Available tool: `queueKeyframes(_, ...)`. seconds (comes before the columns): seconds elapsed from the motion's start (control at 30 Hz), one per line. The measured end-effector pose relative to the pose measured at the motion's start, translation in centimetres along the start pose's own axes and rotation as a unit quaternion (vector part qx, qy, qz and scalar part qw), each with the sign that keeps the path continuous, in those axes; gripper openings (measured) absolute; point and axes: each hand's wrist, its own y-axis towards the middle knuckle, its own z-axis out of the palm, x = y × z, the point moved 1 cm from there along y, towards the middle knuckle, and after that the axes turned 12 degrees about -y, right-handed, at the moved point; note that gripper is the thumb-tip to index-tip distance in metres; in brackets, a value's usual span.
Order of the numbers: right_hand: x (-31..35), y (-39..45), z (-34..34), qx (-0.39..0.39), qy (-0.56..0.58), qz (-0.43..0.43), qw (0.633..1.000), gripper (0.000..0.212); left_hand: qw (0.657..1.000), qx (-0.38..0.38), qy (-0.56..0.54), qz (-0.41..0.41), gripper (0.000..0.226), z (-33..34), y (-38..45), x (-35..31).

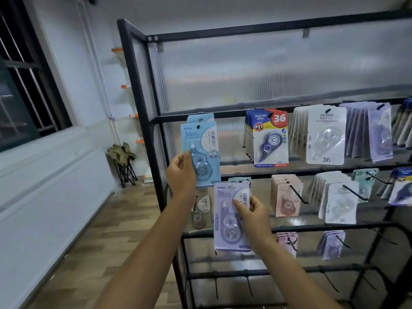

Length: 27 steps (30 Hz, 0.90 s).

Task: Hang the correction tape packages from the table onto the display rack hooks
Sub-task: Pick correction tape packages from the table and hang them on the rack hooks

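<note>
While your right hand (pixel 249 210) pinches the purple pack (pixel 229 217) low and upright, your left hand (pixel 180 172) grips the blue pack (pixel 200 152) by its left edge, long axis vertical, hang hole up top at the leftmost upper hook. Left is the nearer hand to a hook; a second blue pack (pixel 200 118) already hangs just behind. Rack (pixel 142 112) post stands just left, other packs well right.
</note>
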Motion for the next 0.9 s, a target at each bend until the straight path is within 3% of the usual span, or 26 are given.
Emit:
queueKeyframes(0.2, -1.3, 0.7, 0.9, 0.001, -0.008, 0.018, 1.000, 0.010, 1.000, 0.005, 0.003, -0.011, 0.019, -0.1, 1.5, 1.4)
queueKeyframes(0.6, -4.3, 2.1, -2.3, -0.076, -0.065, 0.060, 0.993, 0.007, 0.989, -0.010, 0.073, -0.131, 0.029, 4.1, 8.9, 4.3)
queueKeyframes(0.7, -5.3, 2.3, -3.8, -0.114, -0.068, 0.066, 0.989, 0.004, 0.990, -0.039, 0.110, -0.083, 0.034, 4.2, 8.8, 5.0)
queueKeyframes(0.77, -6.0, 2.3, -4.4, -0.135, -0.069, 0.067, 0.986, 0.004, 0.987, -0.046, 0.157, 0.002, 0.034, 4.0, 7.6, 5.7)
queueKeyframes(0.83, -6.6, 2.3, -4.7, -0.145, -0.067, 0.066, 0.985, 0.008, 0.979, -0.023, 0.178, 0.098, 0.027, 3.7, 5.3, 6.7)
queueKeyframes(0.9, -7.3, 2.3, -4.9, -0.158, -0.076, 0.068, 0.982, 0.008, 0.972, 0.026, 0.189, 0.138, 0.018, 3.5, 2.7, 8.0)
